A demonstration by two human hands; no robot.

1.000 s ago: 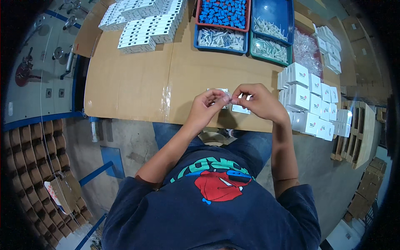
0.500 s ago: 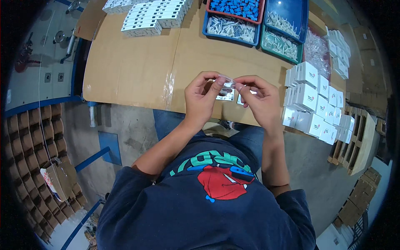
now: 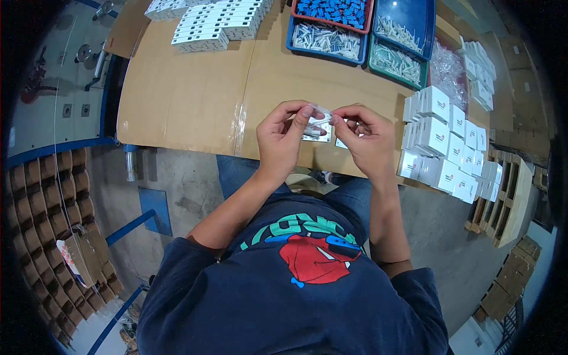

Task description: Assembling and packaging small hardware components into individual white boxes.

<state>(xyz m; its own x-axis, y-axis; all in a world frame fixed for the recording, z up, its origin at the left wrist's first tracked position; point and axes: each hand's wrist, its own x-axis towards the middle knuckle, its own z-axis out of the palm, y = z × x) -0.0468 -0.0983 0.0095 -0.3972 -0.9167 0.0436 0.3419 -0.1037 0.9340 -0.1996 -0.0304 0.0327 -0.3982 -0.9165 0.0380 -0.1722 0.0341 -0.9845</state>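
Head view, looking down on a seated person in a dark blue printed T-shirt, working at a desk (image 3: 189, 100) covered in brown cardboard.

Both hands are raised just above the desk's near edge, close together. The left hand (image 3: 284, 139) and right hand (image 3: 367, 139) each pinch one end of a small clear bag (image 3: 319, 116) between thumb and fingertips, so it spans the gap between them. What is inside the bag is too small to tell; it may be a pale little part. Just below the hands, a few small flat packets (image 3: 316, 135) lie on the desk.

At the far edge stand blue trays (image 3: 331, 35): one of blue pieces, others of white pieces. A green tray (image 3: 395, 62) of white pieces sits beside them. Far left, white cartons (image 3: 207, 26) lie flat in rows. To the right, white boxes (image 3: 441, 142) are stacked in a block near the right hand, with clear bags (image 3: 447, 68) beyond them.

Judging by the layout, the work is well under way: many boxes are stacked at the right, while the trays hold plenty of loose parts and the bag is in hand, not yet set down or boxed.
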